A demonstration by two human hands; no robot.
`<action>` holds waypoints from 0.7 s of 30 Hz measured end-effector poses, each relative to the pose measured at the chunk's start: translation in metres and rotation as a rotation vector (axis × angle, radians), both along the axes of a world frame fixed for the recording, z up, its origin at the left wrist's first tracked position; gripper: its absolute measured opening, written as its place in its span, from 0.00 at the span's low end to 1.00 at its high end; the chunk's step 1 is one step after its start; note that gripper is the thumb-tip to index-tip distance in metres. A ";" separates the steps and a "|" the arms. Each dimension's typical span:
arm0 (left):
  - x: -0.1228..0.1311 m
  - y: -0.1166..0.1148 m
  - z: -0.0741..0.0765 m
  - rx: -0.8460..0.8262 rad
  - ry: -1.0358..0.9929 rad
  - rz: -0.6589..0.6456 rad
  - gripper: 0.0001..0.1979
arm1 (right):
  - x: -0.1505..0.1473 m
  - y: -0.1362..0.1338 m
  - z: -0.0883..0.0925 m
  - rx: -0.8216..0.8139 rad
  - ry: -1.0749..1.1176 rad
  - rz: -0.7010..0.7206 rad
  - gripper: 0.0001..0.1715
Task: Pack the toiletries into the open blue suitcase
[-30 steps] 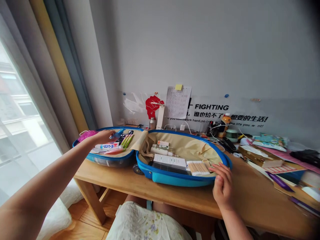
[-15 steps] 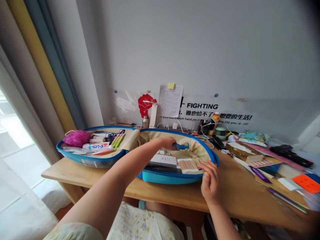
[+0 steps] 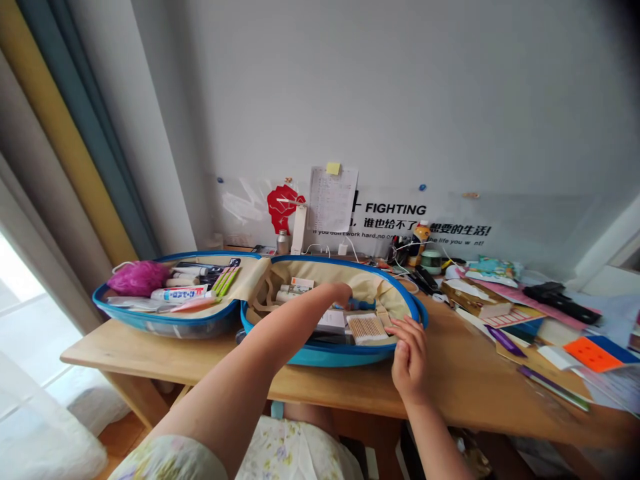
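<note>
My left hand (image 3: 342,295) reaches into the right half of an open blue case (image 3: 345,357), closed on a blue pump-top item (image 3: 363,305); my own hand and forearm hide part of it. Below lie a white box (image 3: 332,321) and a pack of cotton swabs (image 3: 367,328). At the case's right front rim rests my right hand (image 3: 411,350), its fingers loosely apart over the edge and nothing held. The left half of the case holds a purple bath puff (image 3: 139,278), a toothpaste tube (image 3: 179,294) and green-handled toothbrushes (image 3: 226,282).
The case stands on a wooden table (image 3: 460,380). Papers, an orange and blue item (image 3: 595,353), purple pens (image 3: 506,340) and a black object (image 3: 563,301) clutter the right side. A bottle (image 3: 420,241) and a green-lidded jar (image 3: 431,261) stand by the wall.
The view has shifted, so the case and table appear further left. My left hand and the blue item are lower in the case. My right hand remains at the rim.
</note>
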State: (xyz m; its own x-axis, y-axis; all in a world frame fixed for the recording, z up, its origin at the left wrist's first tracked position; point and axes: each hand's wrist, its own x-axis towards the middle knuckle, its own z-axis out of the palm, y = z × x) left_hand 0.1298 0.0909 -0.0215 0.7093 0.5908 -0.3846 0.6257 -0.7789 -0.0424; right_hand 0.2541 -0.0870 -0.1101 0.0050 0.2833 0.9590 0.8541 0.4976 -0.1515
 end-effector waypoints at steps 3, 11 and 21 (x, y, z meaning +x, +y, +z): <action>-0.001 0.000 -0.003 -0.003 -0.012 0.008 0.14 | 0.000 0.000 0.001 0.013 -0.016 -0.002 0.17; -0.003 0.003 -0.007 -0.056 -0.031 0.022 0.16 | 0.001 0.000 -0.002 -0.019 0.010 0.007 0.17; -0.014 0.003 0.001 -0.069 -0.175 0.058 0.17 | 0.000 0.000 0.000 0.003 0.003 0.020 0.18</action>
